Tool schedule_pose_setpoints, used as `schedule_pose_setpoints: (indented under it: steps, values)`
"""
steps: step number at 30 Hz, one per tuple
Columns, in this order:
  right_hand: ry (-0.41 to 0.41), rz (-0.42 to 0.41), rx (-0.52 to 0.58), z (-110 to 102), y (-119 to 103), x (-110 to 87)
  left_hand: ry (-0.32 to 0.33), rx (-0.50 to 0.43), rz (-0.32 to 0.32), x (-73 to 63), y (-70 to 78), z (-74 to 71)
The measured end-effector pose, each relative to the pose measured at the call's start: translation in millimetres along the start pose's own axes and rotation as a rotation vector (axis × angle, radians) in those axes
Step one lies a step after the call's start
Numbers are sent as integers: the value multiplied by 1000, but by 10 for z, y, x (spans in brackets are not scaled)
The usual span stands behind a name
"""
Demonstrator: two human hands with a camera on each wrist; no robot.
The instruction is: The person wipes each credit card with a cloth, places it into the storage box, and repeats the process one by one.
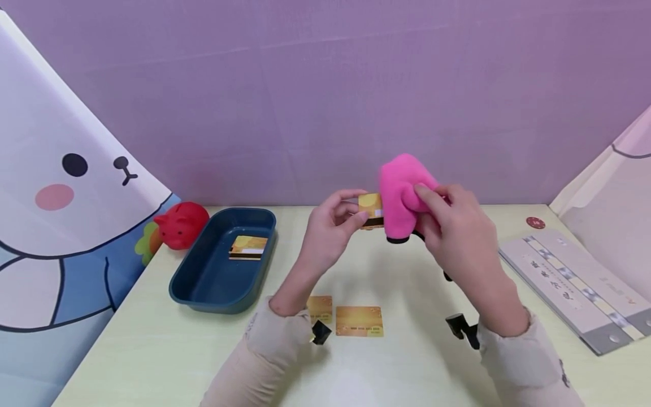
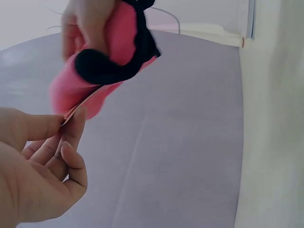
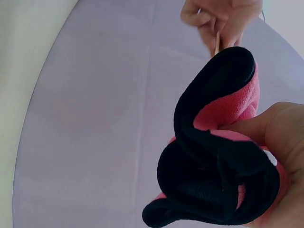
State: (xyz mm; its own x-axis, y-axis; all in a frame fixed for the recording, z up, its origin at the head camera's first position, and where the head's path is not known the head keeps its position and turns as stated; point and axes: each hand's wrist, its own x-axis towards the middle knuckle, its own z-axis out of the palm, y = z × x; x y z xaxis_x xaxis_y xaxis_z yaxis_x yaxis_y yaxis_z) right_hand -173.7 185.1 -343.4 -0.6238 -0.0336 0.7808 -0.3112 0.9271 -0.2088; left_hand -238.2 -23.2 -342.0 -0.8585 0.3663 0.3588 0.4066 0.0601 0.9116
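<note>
My left hand (image 1: 328,232) pinches a gold bank card (image 1: 371,210) between thumb and fingers, raised above the table. My right hand (image 1: 460,237) grips a bunched pink cloth item (image 1: 399,192) with black edging, whose exact kind I cannot tell. The card's far end lies against the pink cloth or is hidden by it. In the left wrist view, the left hand (image 2: 42,161) holds the card (image 2: 78,108) edge-on by the cloth (image 2: 126,35). From the right wrist, black-trimmed folds (image 3: 213,90) show beside the right hand (image 3: 280,156).
Two gold cards (image 1: 359,321) lie on the pale table near the left forearm. A dark blue tray (image 1: 203,299) at left holds another card (image 1: 248,247). A red piggy bank (image 1: 182,225) stands beside it. At right are a grey folder-like item (image 1: 574,288) and a red chip (image 1: 536,223).
</note>
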Motion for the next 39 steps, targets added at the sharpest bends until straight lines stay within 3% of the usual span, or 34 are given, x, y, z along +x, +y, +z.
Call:
schedule_pose_setpoints:
  steps: [6,14,21,25,31,35,39]
  values:
    - [9,61,-27,-1,135,17,-26,19,-30,18,28,-104]
    - [36,170,-36,-99,271,24,-78,-56,-59,25,108,-226]
    - [51,178,-23,-151,273,30,-46,-42,-74,26,143,-418]
    - [49,185,-22,-180,262,31,7,95,-139,82,204,-702]
    - [48,192,-30,-210,261,36,49,335,-299,246,194,-1377]
    - [36,190,-26,-227,247,41,35,457,-459,328,30,-1811]
    - [23,197,-27,-238,237,32,-16,572,-589,339,-229,-2118]
